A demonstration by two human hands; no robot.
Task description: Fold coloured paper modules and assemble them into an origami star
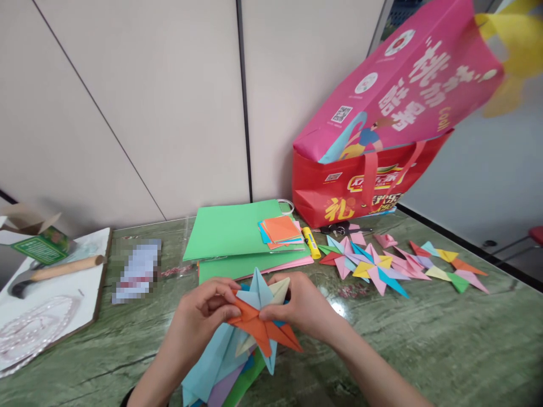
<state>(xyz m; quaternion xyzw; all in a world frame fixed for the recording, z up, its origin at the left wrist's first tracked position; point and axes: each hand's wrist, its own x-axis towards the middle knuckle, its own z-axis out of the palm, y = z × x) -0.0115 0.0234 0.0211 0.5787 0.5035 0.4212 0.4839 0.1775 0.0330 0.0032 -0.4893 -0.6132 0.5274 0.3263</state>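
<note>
The left hand [203, 314] pinches an orange arm of a paper star [260, 301] between thumb and fingers. The star is held above loose coloured paper [212, 364], in front of the green sheets [233, 226] by the counter's [407, 345] back edge. It should be very light, firm along its folds but easily creased, its tips weakest; its overlaps may slip if pulled. The layered middle and the broad bases of the arms look the best places to grip, with light pressure. The right hand [303, 308] is closed on it too, thumb near the middle, fingers behind. Farther right, similar stars [373, 264] lie flat beyond the glue stick [311, 243], towards the counter's right edge.
</note>
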